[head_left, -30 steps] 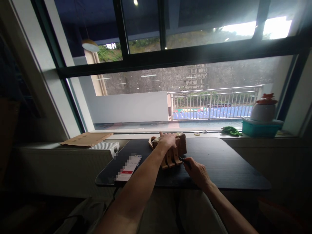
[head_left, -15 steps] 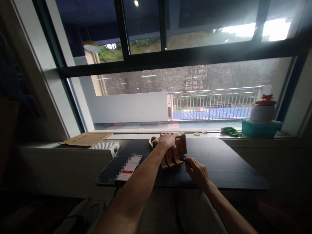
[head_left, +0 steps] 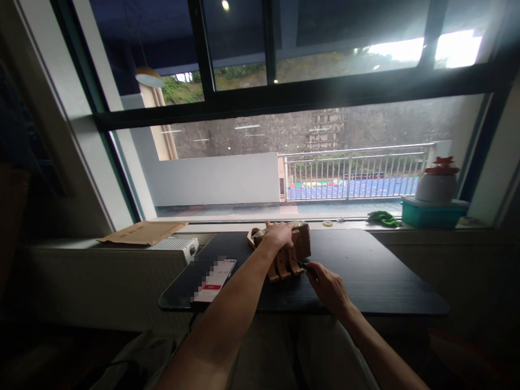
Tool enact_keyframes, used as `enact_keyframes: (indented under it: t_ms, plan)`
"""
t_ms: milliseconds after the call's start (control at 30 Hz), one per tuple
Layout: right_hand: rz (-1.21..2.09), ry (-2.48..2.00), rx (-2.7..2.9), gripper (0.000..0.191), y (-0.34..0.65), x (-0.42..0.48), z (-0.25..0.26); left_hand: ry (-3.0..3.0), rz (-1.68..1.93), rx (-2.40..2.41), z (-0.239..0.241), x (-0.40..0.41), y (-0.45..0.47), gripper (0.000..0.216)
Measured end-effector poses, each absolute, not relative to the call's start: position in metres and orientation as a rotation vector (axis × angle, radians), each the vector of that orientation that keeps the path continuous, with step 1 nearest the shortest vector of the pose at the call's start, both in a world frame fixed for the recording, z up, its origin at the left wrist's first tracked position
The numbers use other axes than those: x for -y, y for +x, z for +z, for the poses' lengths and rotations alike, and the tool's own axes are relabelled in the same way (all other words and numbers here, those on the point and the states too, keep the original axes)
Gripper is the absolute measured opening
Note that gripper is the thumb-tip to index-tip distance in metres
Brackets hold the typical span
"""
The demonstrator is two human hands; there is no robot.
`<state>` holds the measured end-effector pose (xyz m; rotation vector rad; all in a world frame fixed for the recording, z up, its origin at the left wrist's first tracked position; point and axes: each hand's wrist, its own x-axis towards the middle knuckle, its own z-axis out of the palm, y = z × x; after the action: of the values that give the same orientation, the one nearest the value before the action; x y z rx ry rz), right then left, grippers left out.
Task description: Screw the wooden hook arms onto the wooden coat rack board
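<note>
A wooden piece with several curved slats rests on the dark table, next to a brown block with a shiny top. My left hand lies over the wooden piece from above, its fingers bent around the upper part and holding it down. A slim tool with a dark handle, which looks like a screwdriver, is gripped in my right hand. Its tip meets the right-hand slat. Part of the wooden piece is hidden under my left hand and forearm.
A phone lies on the table left of my forearm. Along the sill are a cardboard envelope, a green cloth-like item, and a teal box bearing a white jar with an orange lid.
My right hand and the screwdriver have shifted very slightly, with the handle now more covered by the fingers. The left hand and the wooden piece hold still.
</note>
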<state>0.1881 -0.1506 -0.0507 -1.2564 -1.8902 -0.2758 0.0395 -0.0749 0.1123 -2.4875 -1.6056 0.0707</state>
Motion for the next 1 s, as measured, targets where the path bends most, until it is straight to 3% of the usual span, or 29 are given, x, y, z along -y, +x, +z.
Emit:
enact_keyframes:
  t_ms: [833,1000]
  plan:
    - [-0.271,-1.501,1.844,0.026,0.1893,0.1484,-0.0541,-2.484,0.122,1.606,0.1151,0.0756,0.0411,0.069]
    - [-0.337,-1.323,1.854,0.024,0.1879,0.1507,-0.0509,-2.479,0.116,1.612,0.1142,0.0755,0.0409,0.068]
